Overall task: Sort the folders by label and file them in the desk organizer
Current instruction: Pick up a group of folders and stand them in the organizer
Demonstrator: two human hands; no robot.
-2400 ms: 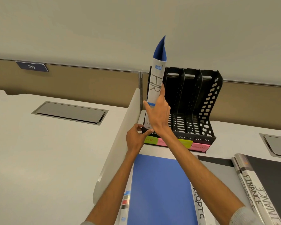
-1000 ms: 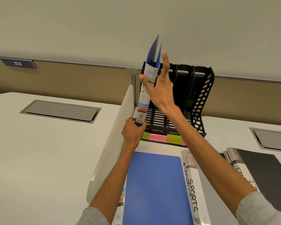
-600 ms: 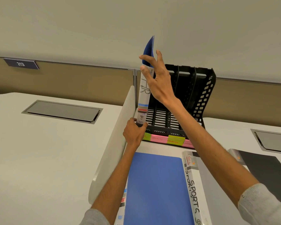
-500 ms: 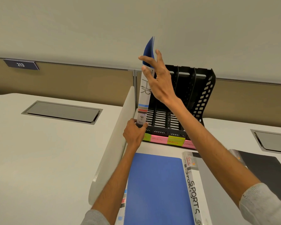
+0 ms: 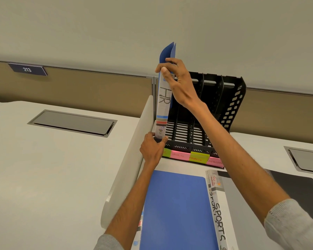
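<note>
A blue folder with "HR" on its white spine [image 5: 163, 101] stands upright at the leftmost slot of the black desk organizer [image 5: 231, 105]. My right hand [image 5: 177, 82] grips its upper spine between thumb and fingers. My left hand [image 5: 153, 147] pinches its bottom end at the organizer's front edge. Coloured label notes [image 5: 199, 157] line the organizer's front; the other slots hold nothing. A blue folder [image 5: 175, 210] lies flat in front, with a grey "SPORTS" folder [image 5: 218, 212] to its right.
A white curved divider panel [image 5: 130, 159] stands just left of the organizer. A black folder [image 5: 300, 188] lies at the right. Grey cable hatches [image 5: 72, 122] [image 5: 305, 160] sit flush in the desks. A tan partition with a "213" plate [image 5: 27, 69] runs behind.
The HR folder has straightened upright against the leftmost slot. My right hand closed its thumb and fingers around the upper spine; my left hand stays at the bottom end.
</note>
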